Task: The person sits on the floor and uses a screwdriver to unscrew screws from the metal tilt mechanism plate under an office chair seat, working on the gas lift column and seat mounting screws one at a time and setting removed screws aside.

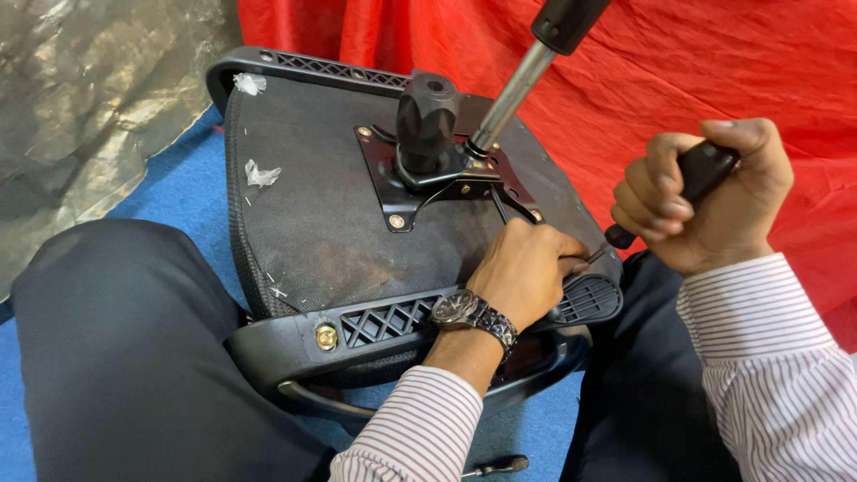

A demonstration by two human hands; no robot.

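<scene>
An upturned black office chair seat [312, 205] lies across my lap, its metal mounting plate [420, 178] and lever [518, 89] facing up. My left hand [527, 268], wearing a metal wristwatch [473, 314], rests on the seat's near right corner by the black plastic armrest bracket [589, 299], fingers curled at a fastener there. My right hand [705, 192] is closed on the black handle of a screwdriver [701, 170], whose tip points down-left toward my left hand's fingers. The tip itself is hidden.
Red cloth [696, 62] covers the floor behind and right. Crinkled silvery plastic sheet [80, 98] lies at the left on blue carpet [170, 187]. Another black-handled tool [500, 466] lies on the floor between my legs. A brass bolt [327, 336] sits in the seat's front frame.
</scene>
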